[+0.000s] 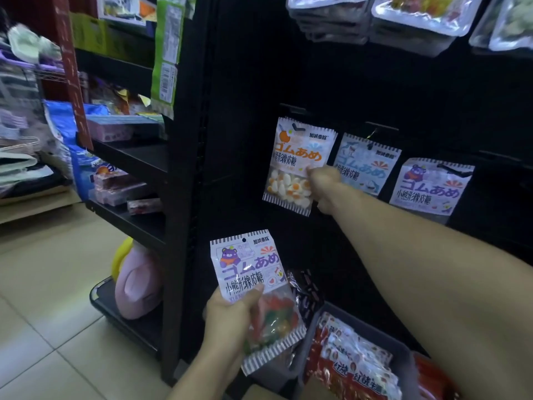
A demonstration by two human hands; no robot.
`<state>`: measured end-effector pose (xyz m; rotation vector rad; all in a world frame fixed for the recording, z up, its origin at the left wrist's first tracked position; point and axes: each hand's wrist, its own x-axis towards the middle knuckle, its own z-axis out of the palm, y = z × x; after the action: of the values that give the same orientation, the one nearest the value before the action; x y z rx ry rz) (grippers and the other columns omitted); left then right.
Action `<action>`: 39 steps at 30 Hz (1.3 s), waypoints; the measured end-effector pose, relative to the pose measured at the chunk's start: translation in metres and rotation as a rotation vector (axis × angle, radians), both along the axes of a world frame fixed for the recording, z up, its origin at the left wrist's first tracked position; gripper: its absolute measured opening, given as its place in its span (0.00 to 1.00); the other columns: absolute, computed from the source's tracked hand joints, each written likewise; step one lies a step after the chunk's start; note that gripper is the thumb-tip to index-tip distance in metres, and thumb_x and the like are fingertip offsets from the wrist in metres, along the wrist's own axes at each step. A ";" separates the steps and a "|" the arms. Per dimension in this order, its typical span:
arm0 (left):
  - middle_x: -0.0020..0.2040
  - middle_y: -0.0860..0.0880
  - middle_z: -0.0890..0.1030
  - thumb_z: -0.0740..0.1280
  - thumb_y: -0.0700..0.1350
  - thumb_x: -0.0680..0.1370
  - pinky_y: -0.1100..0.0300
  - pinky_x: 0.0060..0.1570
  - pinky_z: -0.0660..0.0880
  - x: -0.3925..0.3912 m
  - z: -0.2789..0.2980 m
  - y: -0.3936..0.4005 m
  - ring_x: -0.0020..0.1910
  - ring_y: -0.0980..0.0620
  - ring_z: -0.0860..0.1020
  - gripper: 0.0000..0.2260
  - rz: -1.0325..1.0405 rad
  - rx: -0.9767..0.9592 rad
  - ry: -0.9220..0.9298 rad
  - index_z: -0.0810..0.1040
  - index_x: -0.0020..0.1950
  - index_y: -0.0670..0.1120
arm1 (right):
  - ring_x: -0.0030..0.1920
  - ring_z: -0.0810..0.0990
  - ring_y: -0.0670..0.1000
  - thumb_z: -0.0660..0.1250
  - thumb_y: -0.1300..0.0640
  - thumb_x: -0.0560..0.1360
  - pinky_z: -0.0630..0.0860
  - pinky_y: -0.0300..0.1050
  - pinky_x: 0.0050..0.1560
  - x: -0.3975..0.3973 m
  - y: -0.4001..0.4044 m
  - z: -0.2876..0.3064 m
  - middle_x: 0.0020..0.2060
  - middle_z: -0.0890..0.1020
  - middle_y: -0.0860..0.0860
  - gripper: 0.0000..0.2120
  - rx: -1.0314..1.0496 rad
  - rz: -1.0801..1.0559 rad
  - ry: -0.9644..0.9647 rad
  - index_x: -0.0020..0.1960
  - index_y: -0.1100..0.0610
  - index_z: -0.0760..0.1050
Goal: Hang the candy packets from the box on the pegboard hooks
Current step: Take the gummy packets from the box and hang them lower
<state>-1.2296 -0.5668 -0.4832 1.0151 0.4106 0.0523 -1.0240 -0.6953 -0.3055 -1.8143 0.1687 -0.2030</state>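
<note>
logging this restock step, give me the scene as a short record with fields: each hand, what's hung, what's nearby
left hand: grips a white bear-print gummy packet, not yet hung
right hand: pinches the right edge of the white egg-print gummy packet on a hook
also hung: pale blue shark-print packet; white bear-print packet on the hook
backing: black pegboard panel
below: grey bin of red snack packs

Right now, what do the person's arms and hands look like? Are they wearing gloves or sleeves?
No gloves and no sleeves show. Both forearms are bare as far as the picture reaches, and the left hand and right hand are bare too. I see no watch, bracelet or ring, though the right hand is small and a bit blurred, so a thin ring could be missed.
</note>
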 end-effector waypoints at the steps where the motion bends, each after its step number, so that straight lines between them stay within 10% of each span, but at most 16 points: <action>1: 0.49 0.42 0.89 0.79 0.42 0.76 0.31 0.56 0.81 0.000 0.000 0.001 0.51 0.36 0.88 0.06 -0.020 0.011 -0.011 0.85 0.45 0.52 | 0.59 0.82 0.58 0.64 0.57 0.85 0.80 0.52 0.61 -0.002 -0.003 -0.006 0.60 0.83 0.55 0.13 -0.026 0.007 0.009 0.68 0.59 0.76; 12: 0.53 0.43 0.89 0.67 0.50 0.84 0.44 0.60 0.83 -0.015 0.017 -0.013 0.54 0.42 0.88 0.13 -0.184 0.031 -0.119 0.84 0.63 0.43 | 0.50 0.88 0.49 0.67 0.44 0.81 0.81 0.44 0.48 -0.179 -0.061 -0.134 0.52 0.88 0.47 0.12 0.038 0.247 0.028 0.60 0.48 0.80; 18: 0.52 0.41 0.89 0.64 0.58 0.84 0.37 0.62 0.81 -0.019 0.015 -0.035 0.53 0.37 0.88 0.19 -0.174 0.012 -0.016 0.84 0.60 0.44 | 0.41 0.83 0.47 0.72 0.43 0.73 0.77 0.39 0.44 -0.217 -0.090 -0.178 0.42 0.85 0.55 0.20 0.002 0.348 0.079 0.49 0.61 0.82; 23: 0.49 0.46 0.90 0.67 0.59 0.82 0.49 0.48 0.85 -0.016 0.005 -0.056 0.46 0.45 0.90 0.17 -0.179 0.102 -0.067 0.83 0.61 0.48 | 0.43 0.87 0.53 0.74 0.55 0.78 0.82 0.46 0.44 -0.218 -0.102 -0.183 0.44 0.87 0.59 0.13 0.131 0.265 0.057 0.52 0.65 0.78; 28: 0.56 0.48 0.89 0.83 0.62 0.64 0.46 0.57 0.82 -0.011 -0.003 -0.091 0.54 0.50 0.88 0.30 -0.214 0.333 -0.227 0.81 0.61 0.50 | 0.42 0.87 0.44 0.71 0.63 0.80 0.79 0.35 0.42 -0.221 -0.116 -0.170 0.41 0.89 0.51 0.02 0.325 -0.007 -0.146 0.52 0.61 0.79; 39: 0.64 0.58 0.86 0.75 0.45 0.79 0.58 0.65 0.79 0.022 0.075 -0.165 0.64 0.59 0.83 0.30 -0.244 0.503 -0.673 0.70 0.74 0.68 | 0.46 0.87 0.42 0.74 0.59 0.78 0.81 0.37 0.44 -0.211 -0.162 -0.078 0.45 0.89 0.47 0.12 0.405 -0.317 -0.593 0.60 0.50 0.79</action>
<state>-1.2079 -0.7316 -0.4082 1.4573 -0.3630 0.2796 -1.2353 -0.8571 -0.3832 -1.2554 0.0669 -0.8553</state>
